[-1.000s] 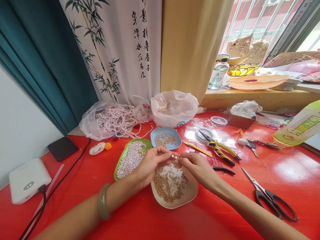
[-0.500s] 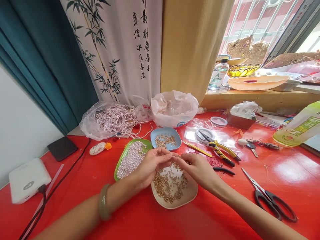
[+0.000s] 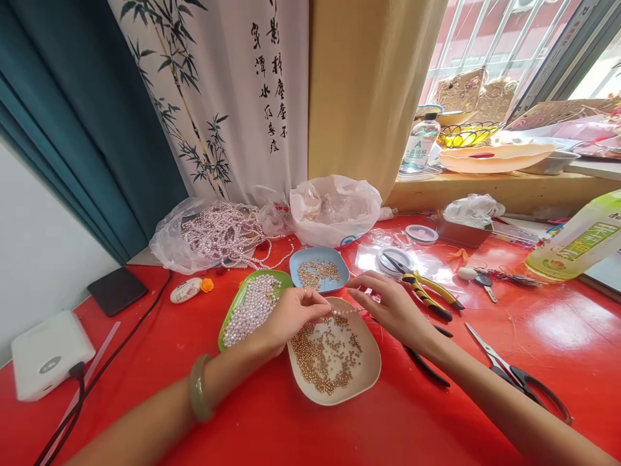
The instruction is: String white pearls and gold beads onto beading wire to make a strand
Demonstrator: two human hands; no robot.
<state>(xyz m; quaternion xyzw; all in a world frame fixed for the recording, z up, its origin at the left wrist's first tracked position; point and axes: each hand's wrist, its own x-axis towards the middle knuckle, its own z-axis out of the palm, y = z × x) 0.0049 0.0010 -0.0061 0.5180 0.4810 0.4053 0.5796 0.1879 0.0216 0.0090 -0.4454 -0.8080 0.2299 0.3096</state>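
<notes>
My left hand (image 3: 301, 314) is closed in a pinch over the far rim of the cream dish (image 3: 361, 382), holding one end of a short beaded strand (image 3: 342, 313). The strand stretches rightward from those fingertips toward my right hand (image 3: 385, 301), whose fingers are slightly apart, with nothing visible between the tips. Whether its lower fingers touch the strand is hidden. Small gold beads (image 3: 310, 366) cover part of the cream dish. Beside my left wrist sits a green tray (image 3: 224, 330) of white pearl beads (image 3: 252, 307). Behind the hands, a blue dish (image 3: 297, 259) holds more gold beads (image 3: 317, 273).
Yellow-black pliers (image 3: 429, 294) and scissors (image 3: 514, 375) lie to the right. Pink pearl strings (image 3: 218, 233) spill from a plastic bag at the back, near a white bag (image 3: 334, 213). A phone (image 3: 118, 290) and white power box (image 3: 52, 356) with a cable are at left.
My right hand has moved away from my left, to the right and slightly up, and its fingers have parted. The strand now shows between the hands. The view has shifted slightly.
</notes>
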